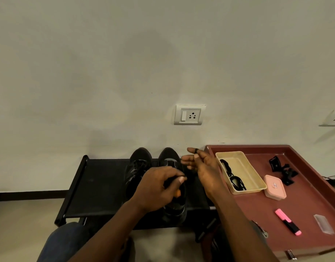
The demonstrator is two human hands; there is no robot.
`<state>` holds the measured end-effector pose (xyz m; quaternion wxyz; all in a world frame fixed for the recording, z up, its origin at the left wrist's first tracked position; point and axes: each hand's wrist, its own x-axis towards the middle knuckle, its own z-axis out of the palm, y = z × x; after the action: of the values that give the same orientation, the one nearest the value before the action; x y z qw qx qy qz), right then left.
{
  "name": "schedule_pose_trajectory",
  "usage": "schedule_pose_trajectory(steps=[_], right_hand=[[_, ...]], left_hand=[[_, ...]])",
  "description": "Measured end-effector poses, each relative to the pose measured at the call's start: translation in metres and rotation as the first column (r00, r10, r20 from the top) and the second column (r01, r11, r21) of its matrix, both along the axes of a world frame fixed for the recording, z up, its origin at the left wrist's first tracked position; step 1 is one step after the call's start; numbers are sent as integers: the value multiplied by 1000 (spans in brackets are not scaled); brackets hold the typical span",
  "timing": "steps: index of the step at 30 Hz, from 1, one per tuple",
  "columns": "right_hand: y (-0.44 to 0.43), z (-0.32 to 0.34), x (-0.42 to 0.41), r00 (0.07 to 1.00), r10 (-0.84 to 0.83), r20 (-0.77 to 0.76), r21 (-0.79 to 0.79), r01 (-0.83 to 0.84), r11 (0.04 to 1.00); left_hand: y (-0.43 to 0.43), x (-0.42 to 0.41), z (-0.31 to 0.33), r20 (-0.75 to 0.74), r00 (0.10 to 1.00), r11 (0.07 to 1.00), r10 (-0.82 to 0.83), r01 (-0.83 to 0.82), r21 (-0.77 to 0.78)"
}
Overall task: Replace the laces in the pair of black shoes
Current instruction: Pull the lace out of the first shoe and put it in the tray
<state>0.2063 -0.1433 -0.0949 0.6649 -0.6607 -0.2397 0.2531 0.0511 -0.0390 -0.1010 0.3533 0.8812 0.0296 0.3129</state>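
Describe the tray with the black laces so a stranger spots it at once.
Look to the reddish-brown table on the right. At its far left corner sits a beige open tray holding black laces. The pink box beside it is smaller and lidded.

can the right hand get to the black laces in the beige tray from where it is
Probably yes. The right hand is open and hovers beside the beige tray, which is uncovered, with the black laces lying exposed inside. Nothing stands between them; the left hand grips the shoe.
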Motion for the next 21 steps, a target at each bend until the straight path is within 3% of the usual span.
schedule_pose_trajectory(steps=[6,12,17,21], right_hand=[[5,4,-25,948,293,123,-119,-279,953],[9,9,-44,917,398,25,-95,-394,914],[8,13,-46,793,521,-315,227,-470,853],[8,14,-47,640,612,-465,430,-441,788]], left_hand=[[25,-2,10,210,952,974,225,-217,-57],[50,1,0,284,874,918,393,-357,-173],[58,4,-18,174,872,870,457,-398,-293],[59,6,-32,14,871,858,491,-481,-183]])
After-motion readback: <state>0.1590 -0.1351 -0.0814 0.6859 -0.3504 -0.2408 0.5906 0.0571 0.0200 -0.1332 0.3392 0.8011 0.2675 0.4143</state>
